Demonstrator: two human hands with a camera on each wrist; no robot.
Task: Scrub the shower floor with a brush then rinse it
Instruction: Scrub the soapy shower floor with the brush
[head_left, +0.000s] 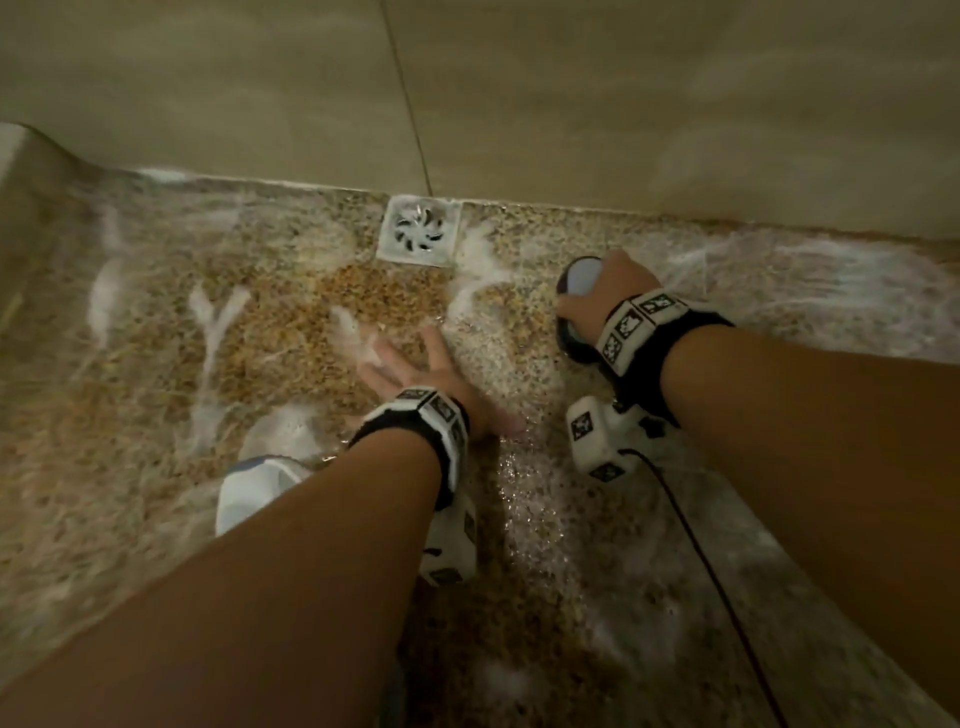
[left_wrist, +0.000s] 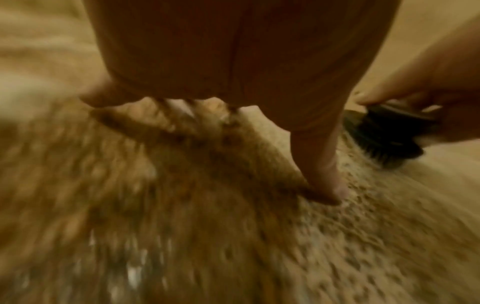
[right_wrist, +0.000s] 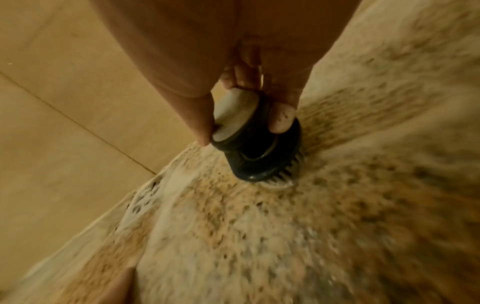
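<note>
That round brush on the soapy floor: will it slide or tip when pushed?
The brush probably glides easily: white suds streak the wet shower floor. Its bristles look flexible, splaying slightly where they meet the floor. It seems squat and wide-based, so tipping looks unlikely, though the right hand gripping its wet knob could slip.

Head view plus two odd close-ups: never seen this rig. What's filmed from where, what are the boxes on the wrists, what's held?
No robot here: a person kneels over a shower floor wearing three cameras. The wide picture comes from a camera on the head, looking down at both arms. The white boxes with black markers strapped at the wrists are the other two cameras; each looks along its hand at the fingers.

The right hand grips a round black scrub brush with a pale top, bristles down on the speckled stone. The left hand holds nothing; it lies spread flat on the wet floor. White soap foam streaks the floor. A square drain sits against the tiled wall, left of the brush.
</note>
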